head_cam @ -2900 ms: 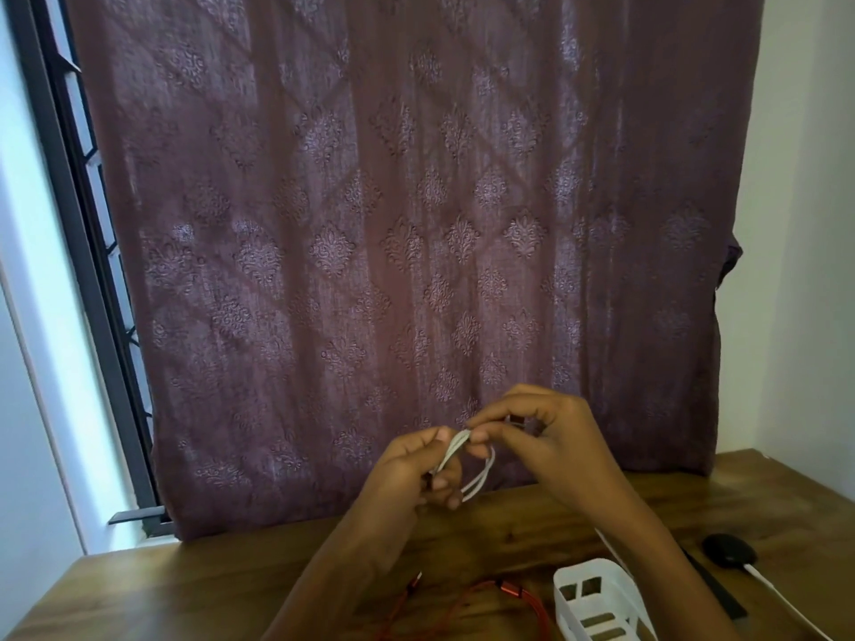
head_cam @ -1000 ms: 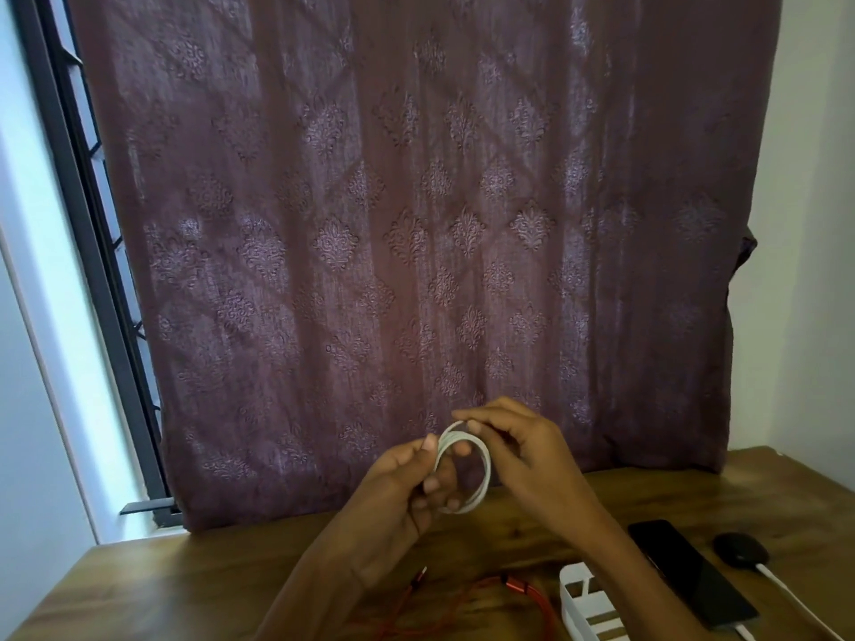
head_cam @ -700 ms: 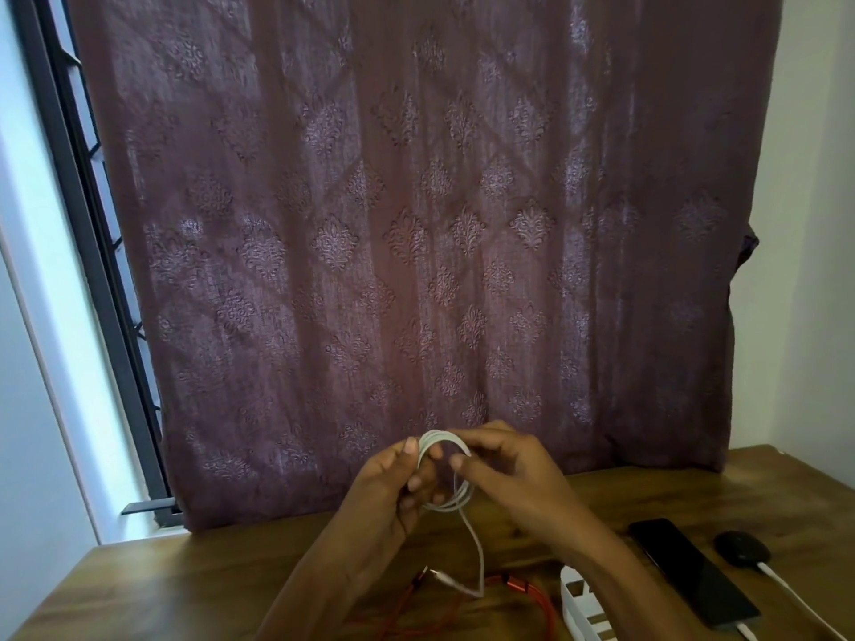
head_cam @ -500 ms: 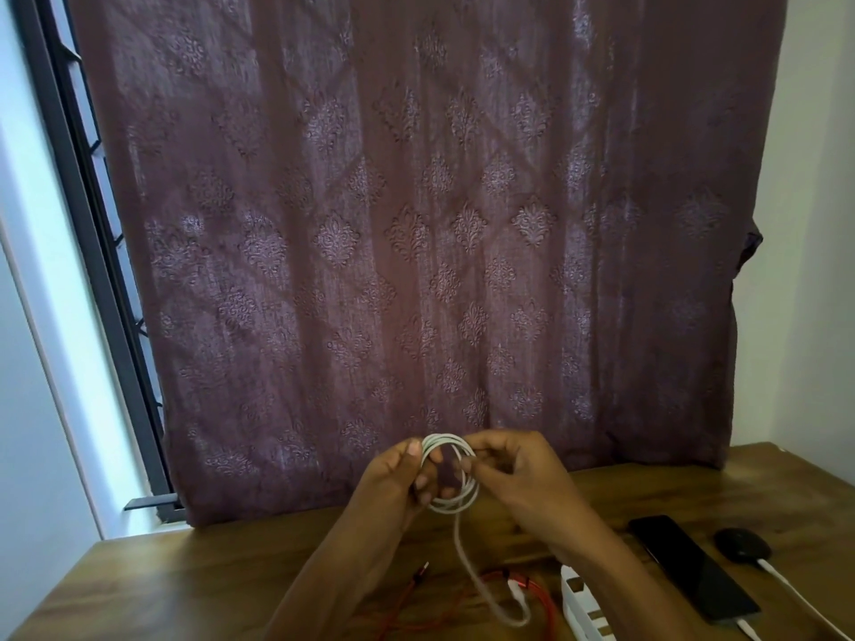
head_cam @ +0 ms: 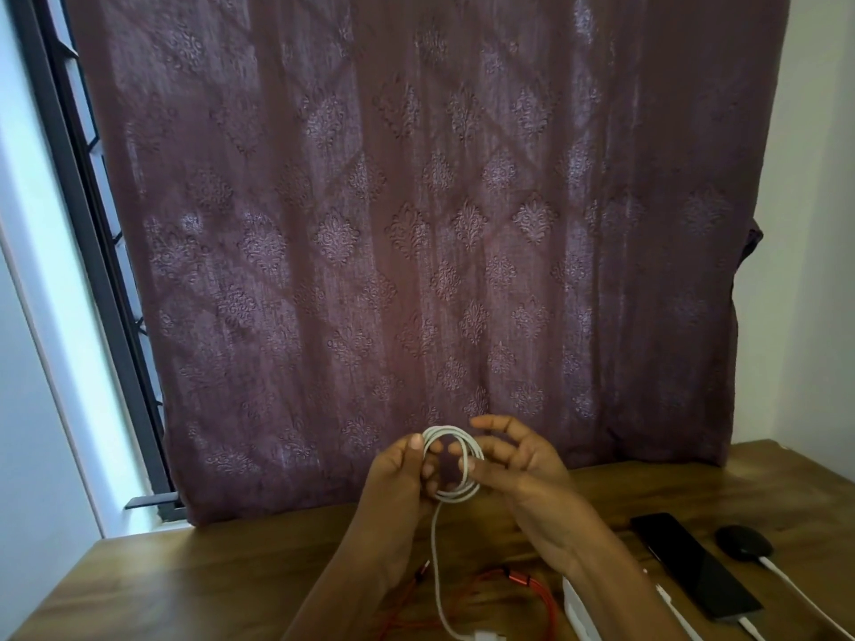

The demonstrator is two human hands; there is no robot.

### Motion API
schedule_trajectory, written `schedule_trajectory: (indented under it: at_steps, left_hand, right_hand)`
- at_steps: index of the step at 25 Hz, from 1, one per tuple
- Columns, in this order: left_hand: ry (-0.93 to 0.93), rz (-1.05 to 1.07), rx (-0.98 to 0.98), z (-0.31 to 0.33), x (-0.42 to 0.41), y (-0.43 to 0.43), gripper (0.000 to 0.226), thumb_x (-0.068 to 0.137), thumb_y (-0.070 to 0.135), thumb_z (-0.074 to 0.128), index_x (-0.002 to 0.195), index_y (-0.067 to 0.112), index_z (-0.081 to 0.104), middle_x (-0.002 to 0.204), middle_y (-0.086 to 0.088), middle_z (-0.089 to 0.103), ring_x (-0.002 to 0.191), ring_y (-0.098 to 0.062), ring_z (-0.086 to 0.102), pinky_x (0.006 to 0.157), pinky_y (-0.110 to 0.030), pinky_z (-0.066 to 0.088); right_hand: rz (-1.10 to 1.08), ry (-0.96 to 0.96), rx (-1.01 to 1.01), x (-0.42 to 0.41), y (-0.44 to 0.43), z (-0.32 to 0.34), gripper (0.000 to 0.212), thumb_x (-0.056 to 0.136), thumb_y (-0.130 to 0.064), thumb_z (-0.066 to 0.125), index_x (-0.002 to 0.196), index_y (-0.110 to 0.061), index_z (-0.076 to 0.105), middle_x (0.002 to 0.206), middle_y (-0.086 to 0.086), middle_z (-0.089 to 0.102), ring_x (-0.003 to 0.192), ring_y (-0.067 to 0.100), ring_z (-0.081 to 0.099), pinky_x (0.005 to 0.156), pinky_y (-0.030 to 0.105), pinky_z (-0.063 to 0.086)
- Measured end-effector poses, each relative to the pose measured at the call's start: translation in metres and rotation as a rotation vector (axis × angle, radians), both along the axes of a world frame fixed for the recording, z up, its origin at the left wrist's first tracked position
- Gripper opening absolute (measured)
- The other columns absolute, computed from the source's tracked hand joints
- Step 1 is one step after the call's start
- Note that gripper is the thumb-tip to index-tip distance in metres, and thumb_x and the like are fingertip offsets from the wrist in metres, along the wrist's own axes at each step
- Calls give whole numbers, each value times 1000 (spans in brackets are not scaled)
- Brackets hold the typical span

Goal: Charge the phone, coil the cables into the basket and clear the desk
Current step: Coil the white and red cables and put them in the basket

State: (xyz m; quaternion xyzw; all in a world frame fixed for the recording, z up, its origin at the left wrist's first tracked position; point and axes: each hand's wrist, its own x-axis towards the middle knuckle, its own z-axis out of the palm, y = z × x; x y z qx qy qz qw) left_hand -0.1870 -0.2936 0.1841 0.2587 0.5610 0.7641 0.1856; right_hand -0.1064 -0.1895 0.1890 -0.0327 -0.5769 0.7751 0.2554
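Tail of thin white cable (head_cam: pixel 449 430) hangs below hands, plug at bottom; red braided cable (head_cam: pixel 509 587) lies loose there too. Left hand (head_cam: pixel 398 478) pinches coil's left side; right hand (head_cam: pixel 527 464) loose-fingered, touching coil's right side, not clamped. Best: hold left pinch firm & feed tail round w/ right in same-size loops. White plastic basket (head_cam: pixel 576 615) under right forearm: contents hidden. Flat black phone (head_cam: pixel 694 566) right of hands, plugged in.

The white cable (head_cam: pixel 455 496) you hold has a smooth, faintly glossy plastic sheath. The red cable (head_cam: pixel 546 599) looks matt, and its plug shell looks metallic. Your desk (head_cam: pixel 231 571) is wood with a visible grain and a low sheen. The curtain (head_cam: pixel 416 224) is woven cloth with a raised pattern that catches light. The phone (head_cam: pixel 694 564) is glossy black. The basket (head_cam: pixel 576 613) is smooth white plastic.
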Motion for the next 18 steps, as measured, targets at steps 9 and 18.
schedule_trajectory:
  at_steps: [9,18]
  left_hand:
    - [-11,138,110,-2,-4,8,37,99,21,31,70,10,50,49,6,39,45,-4,35,55,-24,36]
    - [361,210,-94,-14,-6,1,39,98,16,33,61,15,46,55,2,38,51,-8,35,50,-17,34]
  right_hand:
    - [-390,-28,458,-1,-12,-15,21,79,-5,68,72,-25,72,91,7,59,70,0,56,64,10,45]
    - [-145,-206,8,2,4,7,43,86,-9,53,43,-14,48,42,0,45,46,12,46,56,25,41]
